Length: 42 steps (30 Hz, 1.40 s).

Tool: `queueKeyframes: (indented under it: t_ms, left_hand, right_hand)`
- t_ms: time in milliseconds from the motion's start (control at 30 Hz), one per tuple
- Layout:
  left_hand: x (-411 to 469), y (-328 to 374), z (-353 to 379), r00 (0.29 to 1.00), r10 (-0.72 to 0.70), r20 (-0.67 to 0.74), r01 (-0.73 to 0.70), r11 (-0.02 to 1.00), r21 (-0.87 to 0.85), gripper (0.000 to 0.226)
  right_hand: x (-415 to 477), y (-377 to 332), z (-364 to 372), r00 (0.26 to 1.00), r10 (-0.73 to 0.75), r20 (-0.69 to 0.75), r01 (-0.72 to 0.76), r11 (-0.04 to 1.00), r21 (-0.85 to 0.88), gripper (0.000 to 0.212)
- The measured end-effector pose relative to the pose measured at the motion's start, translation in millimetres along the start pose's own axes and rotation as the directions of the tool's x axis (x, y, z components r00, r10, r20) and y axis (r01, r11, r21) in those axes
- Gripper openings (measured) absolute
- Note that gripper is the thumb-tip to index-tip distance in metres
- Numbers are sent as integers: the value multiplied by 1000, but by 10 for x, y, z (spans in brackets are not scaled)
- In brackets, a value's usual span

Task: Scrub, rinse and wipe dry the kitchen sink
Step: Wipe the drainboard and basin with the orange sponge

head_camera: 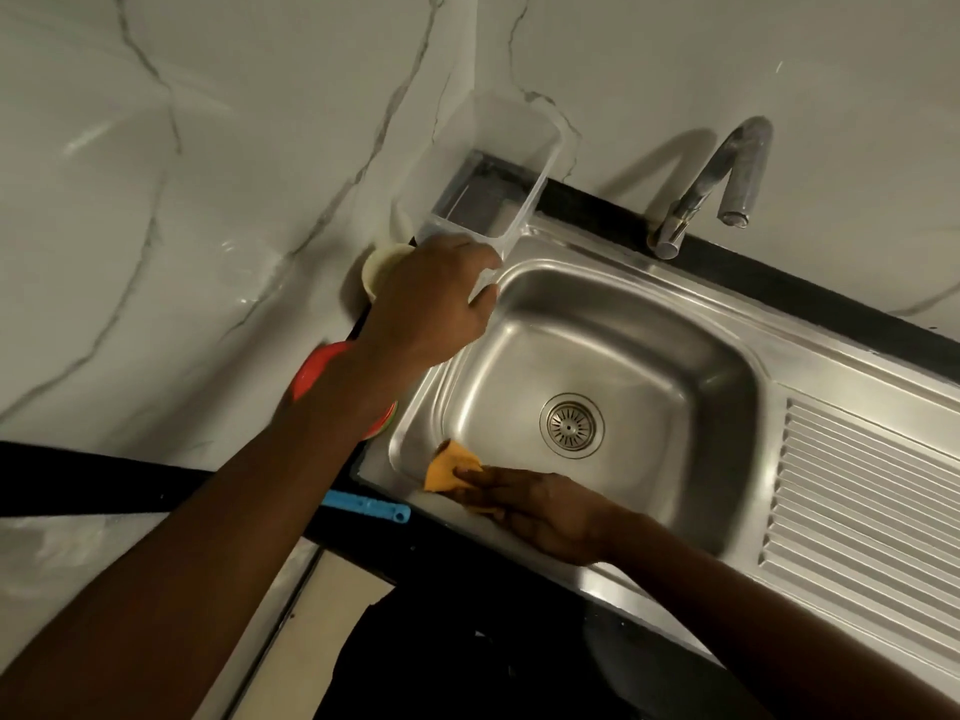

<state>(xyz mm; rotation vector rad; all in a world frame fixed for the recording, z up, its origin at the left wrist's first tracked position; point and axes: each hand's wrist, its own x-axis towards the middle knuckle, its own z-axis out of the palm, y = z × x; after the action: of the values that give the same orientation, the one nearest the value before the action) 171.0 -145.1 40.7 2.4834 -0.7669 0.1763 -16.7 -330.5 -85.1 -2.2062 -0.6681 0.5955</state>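
The stainless steel sink [649, 356] fills the centre and right of the frame, its drain strainer [571, 424] in the middle of the basin; the right hand [545, 511] lies at the basin's lower-left corner, fingers [478, 478] stretched nearly flat and pressing an orange cloth [449, 465] against the steel. The left hand [431, 304] is curled round the near end of a clear plastic container [493, 163] at the sink's upper-left corner – tilted up against the marble wall; a faucet [722, 184] stands at upper right; a ribbed drainboard [872, 501] lies at right; a blue strip [363, 506] lies on the dark tabletop edge – lower left of the sink.
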Motion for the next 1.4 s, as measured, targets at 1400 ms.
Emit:
queueKeyframes:
  t_ms: [1400]
  left_hand:
    - [-573, 183, 197, 993, -76, 91, 89, 986, -143, 23]
  right_hand:
    - [-98, -107, 277, 999, -1, -42, 2, 1000, 20, 57]
